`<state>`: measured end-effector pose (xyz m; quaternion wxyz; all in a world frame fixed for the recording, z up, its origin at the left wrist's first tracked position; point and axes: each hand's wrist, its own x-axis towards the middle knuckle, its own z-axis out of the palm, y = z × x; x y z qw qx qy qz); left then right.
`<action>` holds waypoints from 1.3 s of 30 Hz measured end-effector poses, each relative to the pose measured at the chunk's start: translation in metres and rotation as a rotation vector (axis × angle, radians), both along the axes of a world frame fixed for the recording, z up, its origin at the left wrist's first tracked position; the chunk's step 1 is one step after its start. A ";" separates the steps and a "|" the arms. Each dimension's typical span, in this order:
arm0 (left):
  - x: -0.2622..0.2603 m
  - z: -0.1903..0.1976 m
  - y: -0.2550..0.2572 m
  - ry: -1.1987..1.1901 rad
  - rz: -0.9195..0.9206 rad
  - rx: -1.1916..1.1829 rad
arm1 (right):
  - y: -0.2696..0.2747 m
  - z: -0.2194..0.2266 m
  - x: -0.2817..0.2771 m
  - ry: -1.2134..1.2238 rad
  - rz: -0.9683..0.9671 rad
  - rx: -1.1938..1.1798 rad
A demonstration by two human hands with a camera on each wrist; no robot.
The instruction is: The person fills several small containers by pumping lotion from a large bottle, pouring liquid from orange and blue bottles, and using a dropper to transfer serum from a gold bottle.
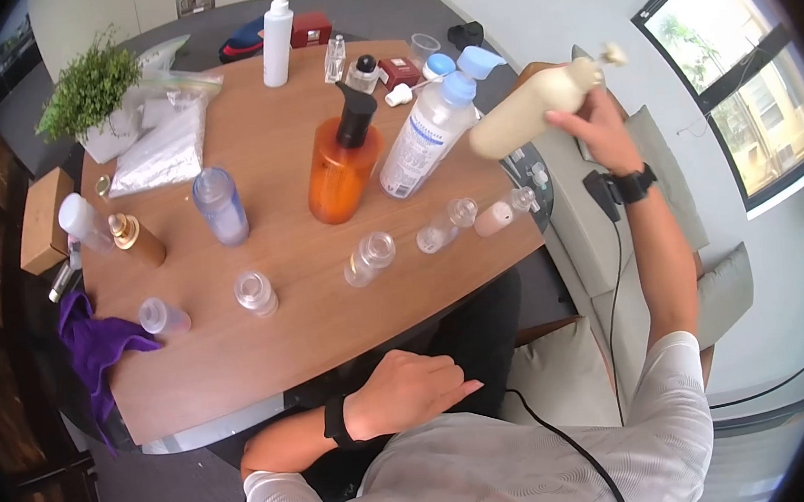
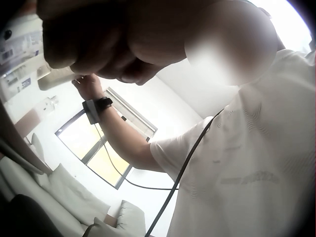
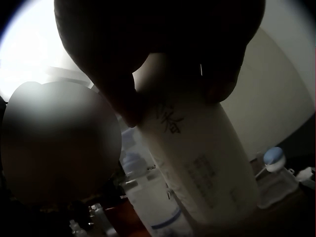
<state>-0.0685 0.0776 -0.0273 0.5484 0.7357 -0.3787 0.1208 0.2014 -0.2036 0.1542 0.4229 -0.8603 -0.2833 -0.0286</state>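
The right hand [image 1: 602, 133] grips a cream pump bottle [image 1: 519, 114] near its neck, holding it tilted above the table's right end. In the right wrist view the thumb and fingers pinch the upper part of the cream bottle [image 3: 202, 163], whose printed side shows. Just left of it stands a clear bottle with a blue cap [image 1: 429, 139]; an amber bottle with a black pump [image 1: 343, 175] is farther left. The left hand [image 1: 410, 392] hangs in front of the body, off the table's front edge, with nothing seen in it; its fingers look loosely curled.
Several small clear bottles [image 1: 369, 259] line the front of the table [image 1: 305, 345]. A blue bottle [image 1: 219, 208], a gold-brown bottle [image 1: 138, 241] and a purple cloth [image 1: 95, 345] are to the left. At the back are a white spray bottle [image 1: 278, 42], a plant [image 1: 92, 92] and plastic bags [image 1: 159, 148].
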 end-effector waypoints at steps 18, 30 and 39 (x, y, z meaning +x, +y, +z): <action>0.003 -0.004 -0.004 0.012 -0.124 0.089 | 0.000 -0.060 0.032 0.184 0.071 -0.131; 0.003 -0.006 -0.004 0.094 -0.158 0.094 | -0.035 -0.082 0.006 0.060 -0.051 0.211; 0.003 -0.006 -0.007 0.081 -0.160 0.101 | -0.042 -0.139 -0.087 0.292 -0.057 0.139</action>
